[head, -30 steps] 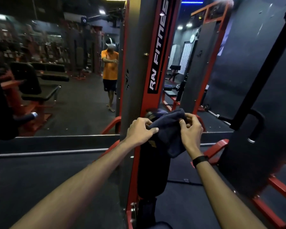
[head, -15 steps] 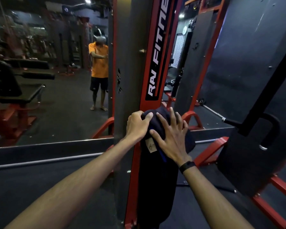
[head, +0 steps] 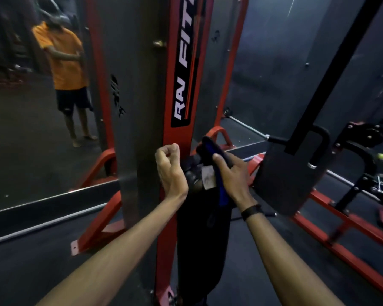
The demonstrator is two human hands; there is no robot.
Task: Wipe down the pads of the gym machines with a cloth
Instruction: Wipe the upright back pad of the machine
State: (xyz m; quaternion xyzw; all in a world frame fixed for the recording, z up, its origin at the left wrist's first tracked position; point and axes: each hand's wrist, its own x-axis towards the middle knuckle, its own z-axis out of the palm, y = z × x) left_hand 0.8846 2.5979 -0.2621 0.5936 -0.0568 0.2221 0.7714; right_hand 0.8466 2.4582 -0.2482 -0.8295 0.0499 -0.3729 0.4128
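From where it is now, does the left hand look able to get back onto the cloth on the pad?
Probably yes. The left hand, curled and holding nothing, sits just left of the cloth draped over the pad top, with nothing between them. The right hand covers only the cloth's right side.

**Both arms out, L fist empty, R hand gripping**

Both forearms bare, reaching fwd & up from bottom of frame, converging toward centre. Left hand (head: 171,171): wrist bent, back of hand to camera, fingers (head: 167,151) curled into a loose fist w/ nothing in it. Right hand (head: 231,176): just beside the left, slightly lower, palm down, thumb and fingers closed round the cloth (head: 216,155), index finger pointing up-left. Dark band (head: 251,211) on right wrist.
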